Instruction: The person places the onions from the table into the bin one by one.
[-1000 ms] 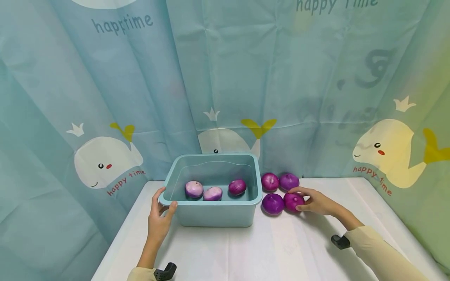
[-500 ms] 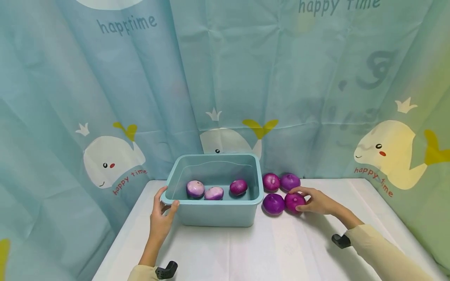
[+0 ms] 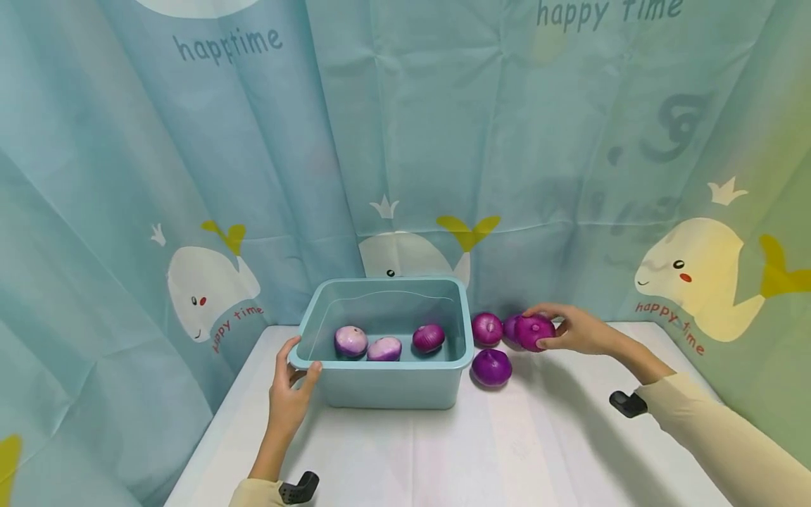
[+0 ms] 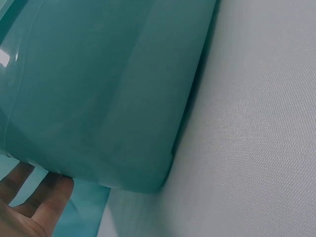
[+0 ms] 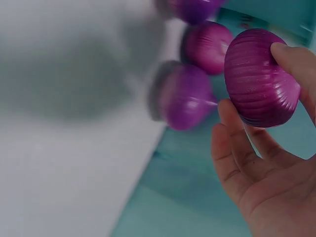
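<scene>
While your left hand (image 3: 288, 405) grips the near left rim of the blue bin (image 3: 389, 387), with three onions inside (image 3: 384, 350), your right hand (image 3: 579, 331) clamps its fingers (image 3: 550, 309) on a purple onion (image 3: 532, 333) above the tabletop (image 3: 475, 451). Three loose onions (image 3: 491, 368) rest just right of the bin.

Pale blue curtain (image 3: 431, 127) with white whales (image 3: 709, 246) and "happy time" lettering (image 3: 573, 12), behind a white table (image 3: 507, 451).

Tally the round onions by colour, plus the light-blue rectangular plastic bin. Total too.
Light-blue bin: 1
White-and-purple onions: 2, in bin
All-purple onions: 5 (1 in bin, 3 beside it, 1 in right hand)
Total: 8
</scene>
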`<state>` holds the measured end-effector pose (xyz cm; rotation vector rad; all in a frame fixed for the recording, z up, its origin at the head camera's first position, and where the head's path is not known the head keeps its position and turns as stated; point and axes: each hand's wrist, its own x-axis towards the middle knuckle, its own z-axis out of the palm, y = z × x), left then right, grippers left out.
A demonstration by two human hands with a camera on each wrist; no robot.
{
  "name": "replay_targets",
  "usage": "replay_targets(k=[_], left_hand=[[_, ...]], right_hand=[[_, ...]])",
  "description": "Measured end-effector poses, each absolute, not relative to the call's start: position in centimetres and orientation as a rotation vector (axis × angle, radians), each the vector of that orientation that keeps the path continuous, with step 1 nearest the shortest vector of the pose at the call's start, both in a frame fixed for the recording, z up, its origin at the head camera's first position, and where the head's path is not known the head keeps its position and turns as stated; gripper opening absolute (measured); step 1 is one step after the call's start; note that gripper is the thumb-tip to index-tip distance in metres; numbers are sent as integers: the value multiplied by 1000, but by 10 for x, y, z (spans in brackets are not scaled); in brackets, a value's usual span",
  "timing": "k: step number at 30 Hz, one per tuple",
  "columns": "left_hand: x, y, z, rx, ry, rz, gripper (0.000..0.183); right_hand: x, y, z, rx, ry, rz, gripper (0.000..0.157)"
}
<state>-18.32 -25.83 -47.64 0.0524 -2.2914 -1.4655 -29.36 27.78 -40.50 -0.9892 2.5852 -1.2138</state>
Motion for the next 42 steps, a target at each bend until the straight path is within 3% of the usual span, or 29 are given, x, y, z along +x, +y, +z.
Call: replay_targets(k=[8,15,30,42], left_hand=[[-182,-259,-476,61,-2292,-1470,66],[-183,-259,-476,56,-2292,-1487,66],[-183,-259,-477,55,-2287,-1473,65],[-183,-260,-478,51,-2272,-1498,66]], right_hand=[[-305,275,-358,-1084,2833,-1143,50],[-311,266,-327,-935,2894,-1103,54],[-327,236,-314,-903,2957,-1045,57],[-346,156,-300,-1084,2779,-987,54]])
